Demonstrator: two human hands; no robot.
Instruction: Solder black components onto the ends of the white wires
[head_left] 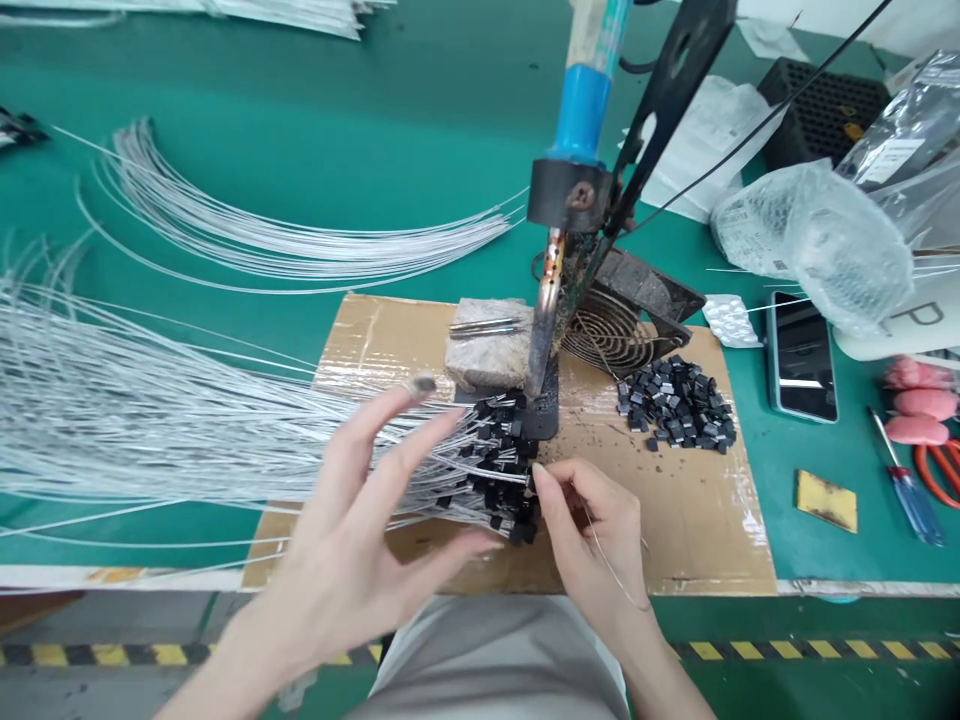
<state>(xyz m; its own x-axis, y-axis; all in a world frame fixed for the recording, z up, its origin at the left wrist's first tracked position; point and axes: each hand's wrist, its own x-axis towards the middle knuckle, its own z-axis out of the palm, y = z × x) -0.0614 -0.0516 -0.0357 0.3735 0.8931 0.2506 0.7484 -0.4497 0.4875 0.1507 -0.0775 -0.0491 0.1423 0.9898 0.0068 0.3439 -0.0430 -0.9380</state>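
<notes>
My left hand (367, 520) hovers over a thick bundle of thin white wires (187, 420), its fingers and thumb spread apart. My right hand (596, 530) pinches a small black connector (532, 480) between thumb and forefinger, at the end of a pair of white wires. A thin strand of solder wire (611, 565) runs out of the same hand. Black connectors (506, 460) cap many of the wire ends beside my fingers. Just above them hangs the tip of a soldering iron (546, 320), clamped in a black stand and pointing down.
Loose black connectors (679, 405) lie heaped on the cardboard (675, 530) at right, near a small fan (630, 310). A wrapped block (487, 355) stands left of the iron. Farther right are a phone (804, 355), a yellow sponge (826, 500) and a screwdriver (916, 505). Another wire bundle (300, 245) lies behind.
</notes>
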